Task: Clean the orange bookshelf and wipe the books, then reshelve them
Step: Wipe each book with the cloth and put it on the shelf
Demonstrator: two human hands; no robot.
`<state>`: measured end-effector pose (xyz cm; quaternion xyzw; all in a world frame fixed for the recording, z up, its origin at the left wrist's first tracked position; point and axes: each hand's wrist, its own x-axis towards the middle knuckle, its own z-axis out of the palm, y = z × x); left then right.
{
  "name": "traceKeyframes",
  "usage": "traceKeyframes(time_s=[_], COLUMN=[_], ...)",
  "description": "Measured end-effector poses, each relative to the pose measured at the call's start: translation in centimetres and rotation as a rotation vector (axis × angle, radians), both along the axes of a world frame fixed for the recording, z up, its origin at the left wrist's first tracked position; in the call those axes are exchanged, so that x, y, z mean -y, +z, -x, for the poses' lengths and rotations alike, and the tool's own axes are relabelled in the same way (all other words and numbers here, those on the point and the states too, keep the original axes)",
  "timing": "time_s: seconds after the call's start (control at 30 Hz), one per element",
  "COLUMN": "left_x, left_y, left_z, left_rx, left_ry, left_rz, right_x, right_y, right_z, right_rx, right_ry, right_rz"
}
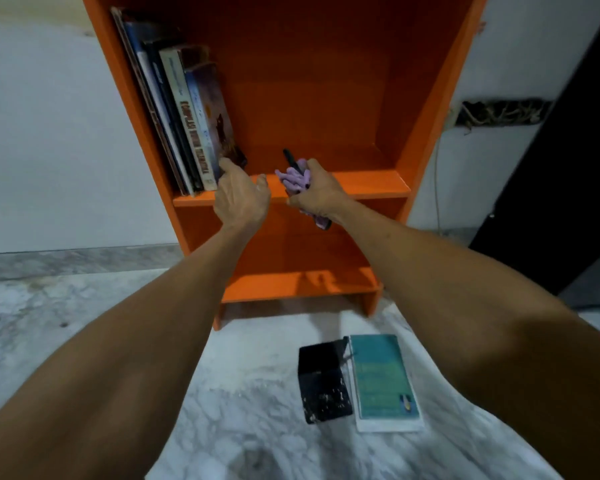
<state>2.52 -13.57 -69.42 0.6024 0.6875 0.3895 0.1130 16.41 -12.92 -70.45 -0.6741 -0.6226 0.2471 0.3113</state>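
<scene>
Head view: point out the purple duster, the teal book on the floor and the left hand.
purple duster [293, 178]: head view, on its purple fringe.
teal book [381, 375]: head view, middle of its cover.
left hand [243, 199]: head view, back of the hand.

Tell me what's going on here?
A person faces the orange bookshelf. Their left grip touches the lower end of the rightmost book in the leaning row on a shelf. Their right grip holds a purple duster at that shelf's front edge. A black book and a teal book lie on the floor below.
</scene>
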Motion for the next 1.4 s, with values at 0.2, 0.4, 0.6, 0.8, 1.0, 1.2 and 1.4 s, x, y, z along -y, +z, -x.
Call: traceKeyframes(time_s=[0.2, 0.4, 0.6, 0.8, 1.0, 1.2, 1.4], left_x=[6.9, 12.6, 15.3, 17.2, 17.2, 16.5, 15.6], left_y=[-6.2, -16.5, -30.0, -37.6, -39.6, -40.0, -37.8], left_z=[-7.2, -12.8, -15.8, -16.6, -17.6, -17.2, -17.4], left_rx=[0.040, -0.016, -0.015, 0.085, 0.187, 0.247, 0.708], left_ry=[-0.117, -0.316, -0.340, -0.277, -0.150, -0.087, -0.290], left_rz=[0.135, 0.303, 0.795, 1.084, 1.121, 1.111, 1.108], right_x=[9.6, 16.0, 20.5, 22.6, 22.0, 21.7, 22.2], right_y=[-5.8, -16.8, -28.9, -37.0, -39.3, -39.3, -38.2], right_z=[-8.1, -13.9, -16.2, -16.1, -15.2, -15.6, -16.7], right_rx=[-0.145, -0.274, -0.216, -0.204, -0.165, -0.153, -0.431], right_ry=[-0.176, -0.340, -0.500, -0.561, -0.655, -0.710, -0.837], right_rz=[-0.029, 0.137, 0.386, 0.525, 0.561, 0.590, 0.600])
